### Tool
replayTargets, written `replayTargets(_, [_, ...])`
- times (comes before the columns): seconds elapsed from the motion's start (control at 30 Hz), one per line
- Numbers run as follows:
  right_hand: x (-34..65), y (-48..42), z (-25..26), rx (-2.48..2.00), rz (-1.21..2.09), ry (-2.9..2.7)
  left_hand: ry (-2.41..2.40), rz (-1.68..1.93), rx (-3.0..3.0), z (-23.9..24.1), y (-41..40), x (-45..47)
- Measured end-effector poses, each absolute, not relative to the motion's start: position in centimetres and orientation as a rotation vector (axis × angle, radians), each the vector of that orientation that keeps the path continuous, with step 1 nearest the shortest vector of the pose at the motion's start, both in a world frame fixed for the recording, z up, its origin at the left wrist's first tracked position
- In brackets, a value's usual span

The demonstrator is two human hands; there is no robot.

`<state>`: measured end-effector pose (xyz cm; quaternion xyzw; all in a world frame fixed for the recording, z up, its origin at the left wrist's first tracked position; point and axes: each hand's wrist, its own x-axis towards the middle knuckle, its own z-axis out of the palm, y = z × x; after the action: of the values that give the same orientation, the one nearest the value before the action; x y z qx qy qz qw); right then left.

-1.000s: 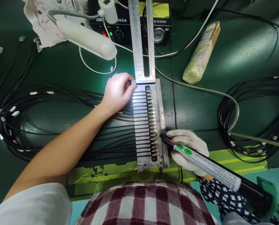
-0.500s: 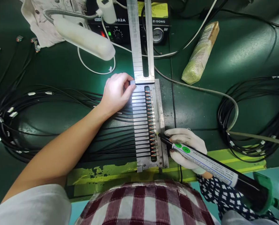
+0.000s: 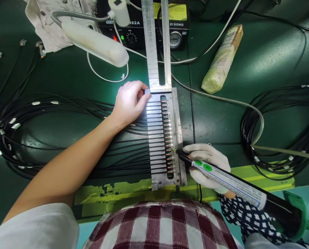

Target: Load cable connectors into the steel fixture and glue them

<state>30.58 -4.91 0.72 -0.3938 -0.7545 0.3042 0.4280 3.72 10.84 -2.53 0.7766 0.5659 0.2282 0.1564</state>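
Observation:
My bare left hand (image 3: 130,102) pinches the far left corner of a flat metal fixture (image 3: 156,138) between thumb and fingers. Black cables (image 3: 133,141) lie side by side across this fixture, entering from the left. Their ends carry small connectors (image 3: 168,133) with coloured wires, lined up in a row beside a slot. In a white glove, my right hand (image 3: 210,166) is wrapped round a black dispensing syringe (image 3: 229,183) with a white label. The syringe slants down to the left, its tip at the connector row's right side, in the nearer half. Whether the tip touches a connector I cannot tell.
Behind the fixture stands a slotted metal bar (image 3: 150,52), in front of a black dispenser box (image 3: 133,33). A white lamp (image 3: 94,43) hangs at the left. Cable coils (image 3: 4,145) lie on both sides. A wrapped package (image 3: 222,62) rests at the back right.
The syringe and my right hand have shifted very slightly toward me and to the right along the connector row. My left hand keeps its hold on the fixture corner.

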Motion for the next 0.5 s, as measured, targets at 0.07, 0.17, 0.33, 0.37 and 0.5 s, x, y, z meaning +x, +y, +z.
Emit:
replayTargets(0.07, [30.56, -4.90, 0.73, -0.984, 0.761, -1.884, 1.625, 0.652, 2.224, -2.50, 10.85, 3.71])
replayTargets(0.17, [30.50, -4.86, 0.81, -0.986, 0.762, -1.868, 1.628, 0.642, 2.224, -2.43, 10.85, 3.72])
replayTargets(0.33, [30.49, -4.85, 0.90, -0.991, 0.767, -1.870, 1.626, 0.643, 2.227, -2.45, 10.79, 3.74])
replayTargets(0.37, [30.52, -4.87, 0.87, -0.993, 0.765, -1.875, 1.627, 0.645, 2.225, -2.47, 10.77, 3.74])
replayTargets(0.5, [30.59, -4.92, 0.70, -1.003, 0.764, -1.876, 1.627, 0.657, 2.212, -2.53, 10.76, 3.73])
